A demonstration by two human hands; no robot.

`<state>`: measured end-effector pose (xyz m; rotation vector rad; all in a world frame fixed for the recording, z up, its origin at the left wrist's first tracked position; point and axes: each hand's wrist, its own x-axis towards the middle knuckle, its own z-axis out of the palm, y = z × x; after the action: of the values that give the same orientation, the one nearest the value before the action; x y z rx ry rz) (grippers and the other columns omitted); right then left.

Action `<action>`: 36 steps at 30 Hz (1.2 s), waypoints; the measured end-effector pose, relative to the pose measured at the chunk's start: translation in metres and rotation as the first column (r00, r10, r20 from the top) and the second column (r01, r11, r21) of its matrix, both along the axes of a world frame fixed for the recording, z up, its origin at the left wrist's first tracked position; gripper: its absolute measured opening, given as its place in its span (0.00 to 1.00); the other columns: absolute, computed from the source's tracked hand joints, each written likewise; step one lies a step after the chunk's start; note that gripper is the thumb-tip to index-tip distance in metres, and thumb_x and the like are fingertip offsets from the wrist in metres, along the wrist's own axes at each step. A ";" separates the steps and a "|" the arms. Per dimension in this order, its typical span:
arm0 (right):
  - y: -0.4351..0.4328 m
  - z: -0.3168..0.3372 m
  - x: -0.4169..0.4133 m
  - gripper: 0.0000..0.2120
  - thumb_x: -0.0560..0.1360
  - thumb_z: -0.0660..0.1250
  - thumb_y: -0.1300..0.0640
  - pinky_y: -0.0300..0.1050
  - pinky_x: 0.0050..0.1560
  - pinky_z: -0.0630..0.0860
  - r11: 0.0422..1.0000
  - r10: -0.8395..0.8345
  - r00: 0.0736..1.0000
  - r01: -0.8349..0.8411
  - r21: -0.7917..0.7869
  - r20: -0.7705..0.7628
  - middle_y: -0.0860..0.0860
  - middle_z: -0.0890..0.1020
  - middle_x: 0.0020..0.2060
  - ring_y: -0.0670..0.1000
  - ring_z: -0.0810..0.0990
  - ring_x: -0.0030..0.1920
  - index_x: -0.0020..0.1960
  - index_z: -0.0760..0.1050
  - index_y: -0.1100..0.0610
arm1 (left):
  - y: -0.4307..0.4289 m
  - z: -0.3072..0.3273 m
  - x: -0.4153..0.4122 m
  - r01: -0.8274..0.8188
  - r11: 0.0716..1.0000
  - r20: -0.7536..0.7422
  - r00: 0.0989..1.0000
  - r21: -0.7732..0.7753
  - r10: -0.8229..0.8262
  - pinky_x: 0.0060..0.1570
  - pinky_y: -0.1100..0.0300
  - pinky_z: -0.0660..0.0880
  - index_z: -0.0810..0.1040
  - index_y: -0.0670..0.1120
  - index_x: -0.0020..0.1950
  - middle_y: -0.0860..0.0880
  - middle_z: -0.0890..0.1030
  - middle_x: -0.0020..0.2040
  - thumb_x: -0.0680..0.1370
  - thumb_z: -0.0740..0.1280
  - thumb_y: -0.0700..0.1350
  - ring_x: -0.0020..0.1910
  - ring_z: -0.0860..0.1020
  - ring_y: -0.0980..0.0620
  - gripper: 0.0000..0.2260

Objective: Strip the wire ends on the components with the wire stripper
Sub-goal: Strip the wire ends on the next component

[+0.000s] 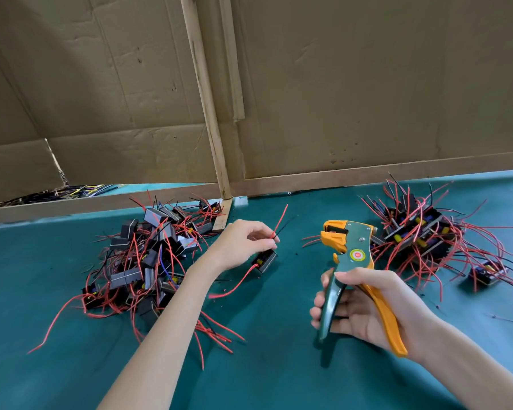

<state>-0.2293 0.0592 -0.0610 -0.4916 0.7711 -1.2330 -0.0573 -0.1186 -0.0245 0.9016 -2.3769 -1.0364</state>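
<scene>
While your left hand [240, 244] pinches the red wire [281, 218] of a boxy black component [265, 260], your right hand [365, 306] grips the green-and-orange wire stripper [356, 255] at three o'clock.

Green-and-orange wire stripper [348, 253], handles apart, right of black red-wired component [265, 260]

The tabletop [267, 374] is covered in a teal mat. Toward its far left a heap of black components [148, 255] lies tangled, with red and black leads spilling toward the near edge. A second heap [421, 235] sits near the far right, its wires fanning out over the mat. Just beside it, nearer the right edge, a lone component [486, 272] lies apart. A wooden rail [101, 202] runs along the far edge. Small dark scraps [504, 319] dot the mat at the right.
</scene>
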 end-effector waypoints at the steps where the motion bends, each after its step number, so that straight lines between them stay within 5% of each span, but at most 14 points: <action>1: 0.000 0.000 0.000 0.16 0.55 0.79 0.62 0.62 0.46 0.79 1.000 0.001 1.000 -0.001 -0.003 -0.002 0.66 0.79 0.39 0.68 0.81 0.41 0.40 0.79 0.65 | 0.000 0.002 0.000 0.006 0.999 -0.050 0.999 0.038 -0.005 0.50 0.65 0.75 0.81 0.44 0.49 0.49 0.84 0.43 0.77 0.68 0.38 0.44 0.82 0.57 0.03; 9: 0.000 0.000 0.001 0.15 0.57 0.77 0.61 0.61 0.46 0.79 0.999 0.021 0.999 -0.022 -0.026 -0.036 0.67 0.79 0.39 0.67 0.81 0.41 0.41 0.79 0.64 | 0.007 0.017 -0.005 -0.045 0.995 -0.291 0.954 0.085 0.068 0.60 0.54 0.72 0.79 0.51 0.45 0.51 0.84 0.39 0.81 0.63 0.45 0.49 0.79 0.53 0.07; 15: 0.000 -0.003 0.000 0.14 0.61 0.76 0.60 0.61 0.49 0.78 0.998 0.048 0.997 -0.051 -0.044 -0.067 0.66 0.79 0.41 0.68 0.81 0.43 0.43 0.78 0.65 | 0.016 0.020 -0.012 0.037 0.979 -0.469 0.881 0.203 0.063 0.52 0.60 0.78 0.79 0.44 0.49 0.48 0.82 0.40 0.79 0.64 0.34 0.42 0.82 0.53 0.07; 26: 0.001 -0.004 -0.001 0.14 0.62 0.76 0.59 0.62 0.51 0.77 0.996 0.065 0.995 -0.070 -0.056 -0.077 0.67 0.79 0.41 0.68 0.80 0.45 0.44 0.78 0.65 | 0.019 0.012 -0.017 0.042 0.976 -0.457 0.887 0.215 0.063 0.49 0.61 0.78 0.74 0.41 0.45 0.47 0.83 0.39 0.77 0.66 0.33 0.41 0.83 0.50 0.05; 31: 0.001 -0.003 0.000 0.14 0.63 0.76 0.59 0.62 0.51 0.78 0.995 0.070 0.994 -0.075 -0.058 -0.087 0.67 0.79 0.41 0.68 0.81 0.44 0.44 0.78 0.65 | 0.022 0.015 -0.018 0.057 0.973 -0.485 0.872 0.224 0.061 0.46 0.67 0.76 0.73 0.44 0.52 0.47 0.83 0.39 0.77 0.66 0.32 0.41 0.83 0.51 0.09; 36: 0.002 -0.002 0.000 0.12 0.64 0.74 0.59 0.62 0.51 0.78 0.996 0.068 0.994 -0.073 -0.058 -0.083 0.67 0.79 0.41 0.68 0.80 0.44 0.44 0.78 0.65 | 0.023 0.017 -0.018 0.028 0.976 -0.470 0.879 0.218 0.079 0.47 0.63 0.77 0.74 0.44 0.46 0.45 0.81 0.40 0.77 0.65 0.31 0.39 0.83 0.52 0.08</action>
<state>-0.2292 0.0609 -0.0630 -0.6165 0.7800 -1.1789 -0.0750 -0.0960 -0.0070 0.6473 -1.8607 -1.3509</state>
